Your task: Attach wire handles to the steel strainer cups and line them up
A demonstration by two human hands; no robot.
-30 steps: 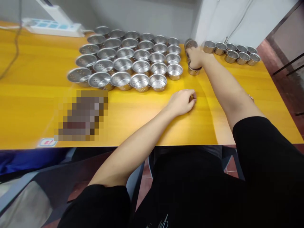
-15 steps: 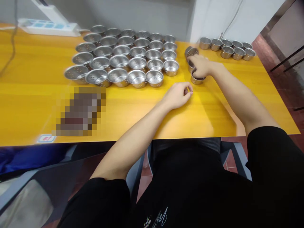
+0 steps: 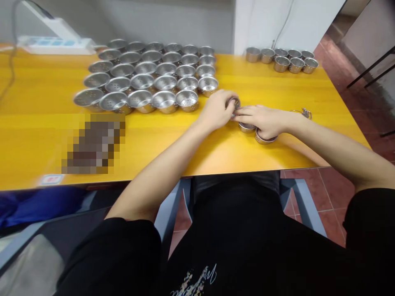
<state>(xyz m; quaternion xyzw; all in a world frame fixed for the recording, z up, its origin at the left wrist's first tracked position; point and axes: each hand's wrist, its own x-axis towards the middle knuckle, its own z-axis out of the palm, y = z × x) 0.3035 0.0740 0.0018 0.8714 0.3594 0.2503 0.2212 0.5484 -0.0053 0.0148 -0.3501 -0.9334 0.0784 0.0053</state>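
While a packed block of perforated steel cups (image 3: 145, 80) fills the yellow table's (image 3: 46, 123) left, the left hand (image 3: 216, 111) curls its fingers around one small cup (image 3: 236, 102) at mid-table. Beside it, the right hand (image 3: 262, 121) lies cupped over two more cups (image 3: 264, 139). Crowded fingers could probably knock a loose cup rolling toward the near edge.

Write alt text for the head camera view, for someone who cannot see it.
Both hands meet over a few small metal cups on a yellow table: the left hand touches one, the right hand covers others. Behind lie a large block of perforated metal cups and a smaller row.
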